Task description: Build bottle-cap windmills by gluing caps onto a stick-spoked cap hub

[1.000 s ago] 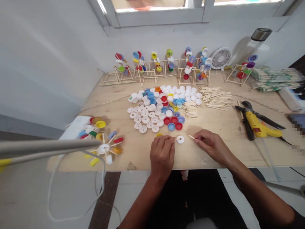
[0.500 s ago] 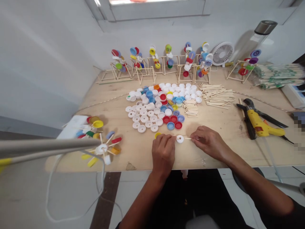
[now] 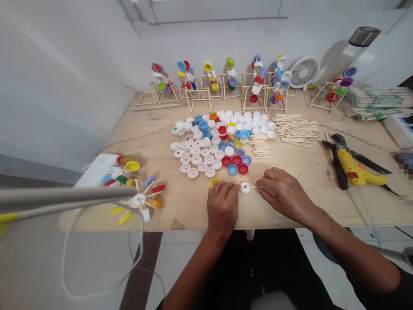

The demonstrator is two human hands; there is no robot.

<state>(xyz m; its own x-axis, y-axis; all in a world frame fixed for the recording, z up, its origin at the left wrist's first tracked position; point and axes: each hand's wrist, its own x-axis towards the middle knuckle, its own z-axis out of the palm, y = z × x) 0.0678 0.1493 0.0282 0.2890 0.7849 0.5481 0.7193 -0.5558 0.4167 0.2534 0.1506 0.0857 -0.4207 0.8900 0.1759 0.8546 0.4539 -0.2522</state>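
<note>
A white bottle cap with a hole in its middle (image 3: 245, 187) lies close to the table's front edge, between my two hands. My left hand (image 3: 223, 204) is closed at the cap's left side, pinching a short wooden stick whose tip meets the cap; most of that stick is hidden under the fingers. Just beyond the left knuckles a yellow cap (image 3: 215, 182) peeks out. From the right, my right hand (image 3: 281, 189) pinches another thin wooden stick (image 3: 254, 187), its end touching the cap's right edge.
Loose caps (image 3: 196, 159) and piles of short sticks (image 3: 295, 129) lie ahead. A yellow glue gun (image 3: 351, 168) rests at right. A finished cap wheel (image 3: 138, 200) is at left, partly behind a blurred grey bar (image 3: 64, 199). Stick stands with cap wheels (image 3: 258, 86) line the back.
My right hand has brought its stick leftward until the end meets the white cap. The left hand stays beside the cap; the view has shifted slightly.
</note>
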